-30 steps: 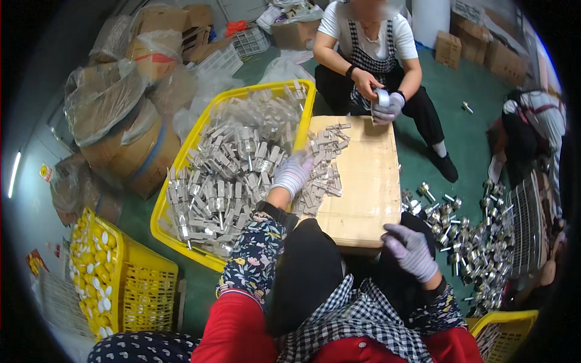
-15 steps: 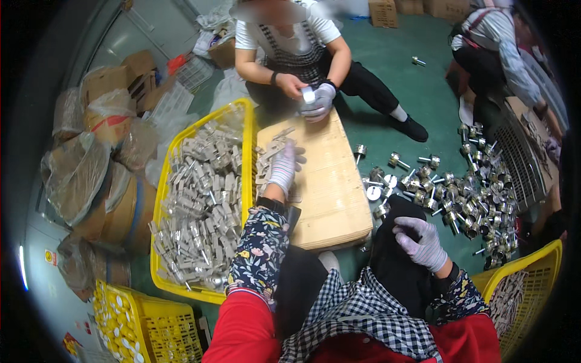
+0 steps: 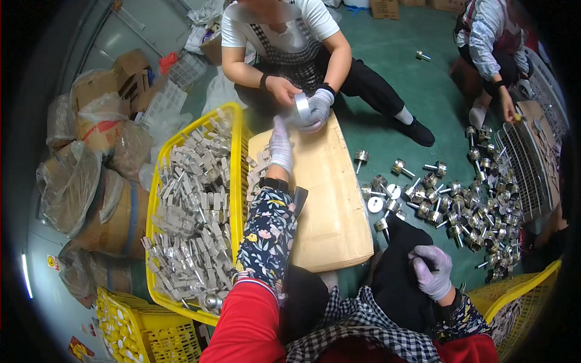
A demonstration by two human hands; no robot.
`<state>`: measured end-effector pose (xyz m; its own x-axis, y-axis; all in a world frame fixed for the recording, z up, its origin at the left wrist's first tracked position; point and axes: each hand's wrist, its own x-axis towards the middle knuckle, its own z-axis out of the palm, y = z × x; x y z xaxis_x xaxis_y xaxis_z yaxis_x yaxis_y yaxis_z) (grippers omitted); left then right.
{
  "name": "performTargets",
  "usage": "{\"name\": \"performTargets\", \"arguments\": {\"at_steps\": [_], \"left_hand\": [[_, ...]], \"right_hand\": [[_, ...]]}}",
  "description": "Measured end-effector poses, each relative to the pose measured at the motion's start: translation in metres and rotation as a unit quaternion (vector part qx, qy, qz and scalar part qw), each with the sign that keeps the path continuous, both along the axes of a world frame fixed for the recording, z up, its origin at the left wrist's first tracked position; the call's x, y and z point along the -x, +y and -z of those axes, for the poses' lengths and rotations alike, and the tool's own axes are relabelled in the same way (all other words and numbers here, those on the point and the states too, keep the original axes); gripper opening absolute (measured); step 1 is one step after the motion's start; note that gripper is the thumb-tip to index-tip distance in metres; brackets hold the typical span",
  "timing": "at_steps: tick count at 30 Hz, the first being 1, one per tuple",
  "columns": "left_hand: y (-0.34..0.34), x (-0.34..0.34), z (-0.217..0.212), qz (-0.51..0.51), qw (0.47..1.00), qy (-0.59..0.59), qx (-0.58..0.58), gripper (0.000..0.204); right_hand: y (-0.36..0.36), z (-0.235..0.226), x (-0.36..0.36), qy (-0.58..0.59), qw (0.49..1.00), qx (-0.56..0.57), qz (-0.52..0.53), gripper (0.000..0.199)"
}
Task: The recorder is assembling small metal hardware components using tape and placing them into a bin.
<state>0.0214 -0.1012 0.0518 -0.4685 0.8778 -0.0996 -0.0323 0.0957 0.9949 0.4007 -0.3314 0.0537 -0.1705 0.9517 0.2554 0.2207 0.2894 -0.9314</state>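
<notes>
My left hand [image 3: 280, 148], in a striped glove, reaches over the far left part of a tan cardboard slab [image 3: 330, 212]. It is close to the gloved hand [image 3: 316, 112] of the person opposite, who holds a shiny silvery-white band [image 3: 301, 106]. Its fingers are blurred at the tips, so whether it holds anything is unclear. Small grey flat pieces [image 3: 256, 170] lie on the slab beside my left wrist. My right hand [image 3: 433, 271], gloved too, rests above my right knee. Its fingers curl loosely, apart from the thumb, with nothing seen between them.
A yellow basket [image 3: 236, 181] full of grey pieces stands left of the slab. Silvery round parts with stems [image 3: 457, 202] cover the floor at right. Other yellow baskets stand lower left [image 3: 142, 320] and lower right [image 3: 520, 290]. Another person [image 3: 487, 48] works at far right.
My left hand has moved farther out, toward the hands of the person opposite. My right hand has dropped lower and curled more. The person at far right has straightened somewhat.
</notes>
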Motion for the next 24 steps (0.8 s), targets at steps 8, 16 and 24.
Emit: {"name": "performTargets", "arguments": {"at_steps": [8, 16, 24], "left_hand": [[0.037, 0.010, -0.003, 0.001, 0.991, 0.082, 0.110, 0.085], [0.023, 0.003, -0.031, 0.085, 0.994, 0.075, 0.000, 0.083], [0.035, 0.003, -0.048, 0.080, 0.995, -0.039, 0.037, 0.086]], "right_hand": [[0.010, 0.002, 0.002, -0.029, 0.998, -0.050, -0.015, 0.012], [0.011, -0.001, 0.003, -0.016, 1.000, -0.005, 0.003, 0.014], [0.012, -0.002, 0.007, -0.036, 0.999, -0.032, -0.003, 0.016]]}}
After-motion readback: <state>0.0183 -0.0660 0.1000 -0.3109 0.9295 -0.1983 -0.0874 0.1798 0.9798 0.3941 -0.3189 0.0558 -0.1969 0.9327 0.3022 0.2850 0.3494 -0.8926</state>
